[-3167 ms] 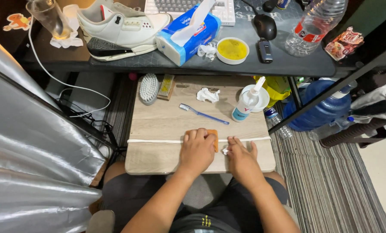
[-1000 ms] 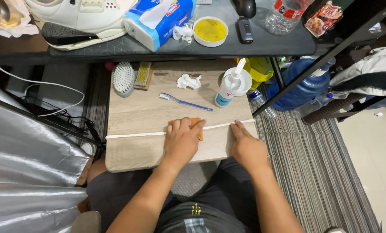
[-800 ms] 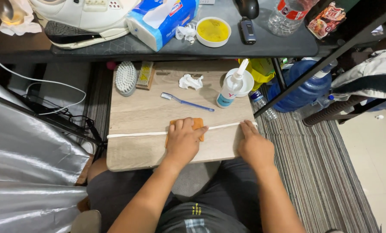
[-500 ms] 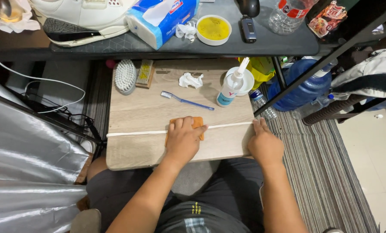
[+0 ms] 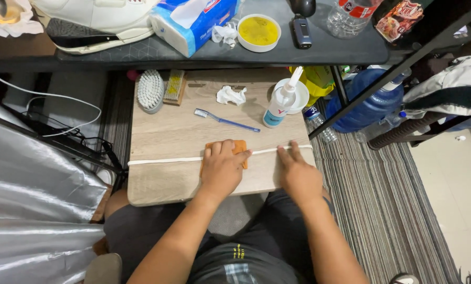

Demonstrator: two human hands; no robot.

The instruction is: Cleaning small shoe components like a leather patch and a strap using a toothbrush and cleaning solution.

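A white shoelace (image 5: 164, 159) lies stretched across a small wooden lap table (image 5: 167, 131). My left hand (image 5: 222, 168) presses an orange cloth pad (image 5: 239, 147) down on the lace near its middle. My right hand (image 5: 297, 173) lies flat on the table with its fingertips on the lace near the right end. A blue toothbrush (image 5: 226, 121) lies just beyond the lace. A white squeeze bottle (image 5: 280, 102) stands at the back right beside a white bowl (image 5: 300, 93).
A white bristle brush (image 5: 150, 90), a small wooden brush (image 5: 174, 87) and a crumpled tissue (image 5: 230, 95) lie at the table's back. On the dark desk above sit a white sneaker (image 5: 93, 23), a tissue pack (image 5: 193, 21) and a yellow dish (image 5: 258, 31). A blue water jug (image 5: 369, 105) stands right.
My right hand slid right along the lace and has come back a little toward the middle. My left hand stayed pressing the orange pad. The camera view shifted slightly.
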